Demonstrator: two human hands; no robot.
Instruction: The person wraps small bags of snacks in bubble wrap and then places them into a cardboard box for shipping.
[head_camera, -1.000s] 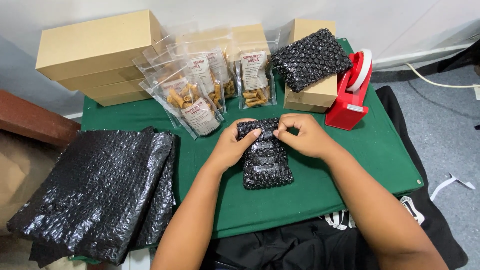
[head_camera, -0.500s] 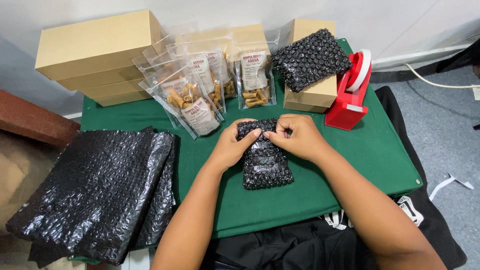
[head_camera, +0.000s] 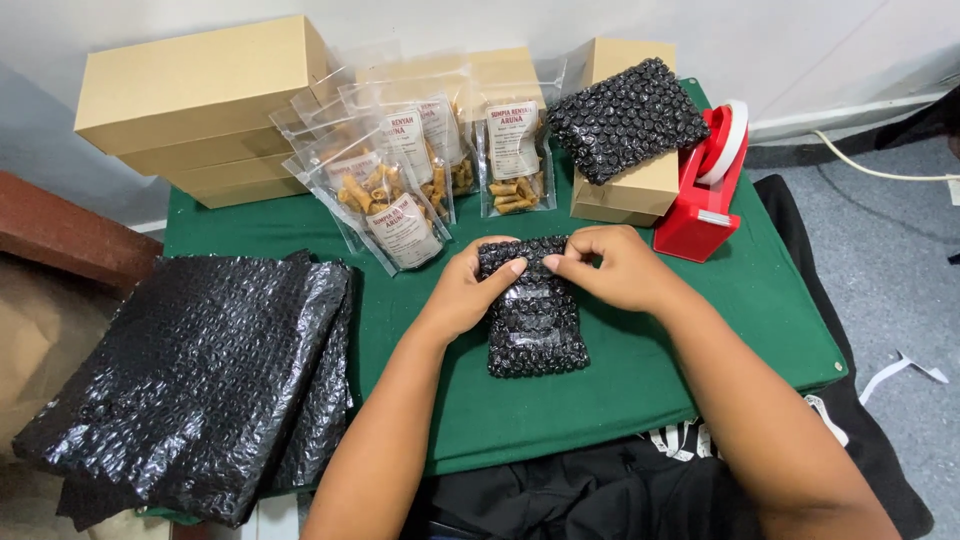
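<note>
Bubble-wrapped black packet (head_camera: 535, 315) lies on the green surface (head_camera: 700, 350), already wrapped, both hands' fingers (head_camera: 512, 268) pinching its top edge shut, apparently untaped beside the red tape dispenser (head_camera: 705, 190).

left hand (head_camera: 465, 290) + right hand (head_camera: 612, 268): pinching top of black bubble-wrap parcel (head_camera: 535, 325) | green table (head_camera: 640, 385) | red tape dispenser (head_camera: 703, 190) near
</note>
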